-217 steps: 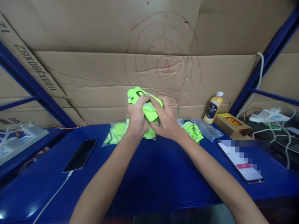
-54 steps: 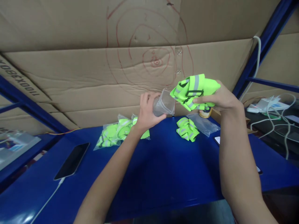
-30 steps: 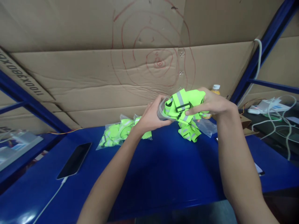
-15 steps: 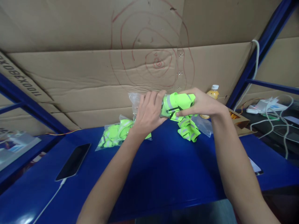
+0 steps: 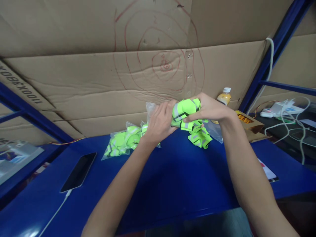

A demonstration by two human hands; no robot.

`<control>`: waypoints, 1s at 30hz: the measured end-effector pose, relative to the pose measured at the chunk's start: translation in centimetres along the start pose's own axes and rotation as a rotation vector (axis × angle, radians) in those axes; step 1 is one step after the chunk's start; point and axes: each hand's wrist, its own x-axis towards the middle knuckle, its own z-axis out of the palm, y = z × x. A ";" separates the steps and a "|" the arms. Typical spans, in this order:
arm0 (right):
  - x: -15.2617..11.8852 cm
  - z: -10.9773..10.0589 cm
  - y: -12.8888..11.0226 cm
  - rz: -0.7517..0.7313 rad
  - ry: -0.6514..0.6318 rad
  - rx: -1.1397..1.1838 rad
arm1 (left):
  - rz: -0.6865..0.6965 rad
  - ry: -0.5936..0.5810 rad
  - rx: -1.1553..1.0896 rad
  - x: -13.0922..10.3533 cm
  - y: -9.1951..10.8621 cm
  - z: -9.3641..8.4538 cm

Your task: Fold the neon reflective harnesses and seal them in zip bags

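- Left hand was up over the far middle of the blue table, fingers curled and pinching the mouth of a clear plastic bag.
- Right hand was clamped round a rolled neon-yellow vest, thumb under and fingers pressed over the top; the roll's left end met the bag mouth between both hands.
- How far the roll sat inside the bag: could not tell.
- Loose folded vest lay on the table just below the right hand.
- Bagged vests lay left of the left hand, by the cardboard wall.
- Black phone with cable lay near left.
- Bottle and open box stood far right.
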 end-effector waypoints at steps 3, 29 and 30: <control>-0.4 -0.5 0.2 0.049 -0.063 0.020 | 0.012 -0.010 0.007 0.0 0.5 0.3; 0.3 1.1 -1.5 -0.229 0.094 -0.178 | -0.137 -0.145 -0.239 0.7 0.0 -4.3; 0.5 1.0 -1.0 -0.219 0.095 -0.132 | -0.110 -0.159 -0.217 0.5 -0.1 -4.0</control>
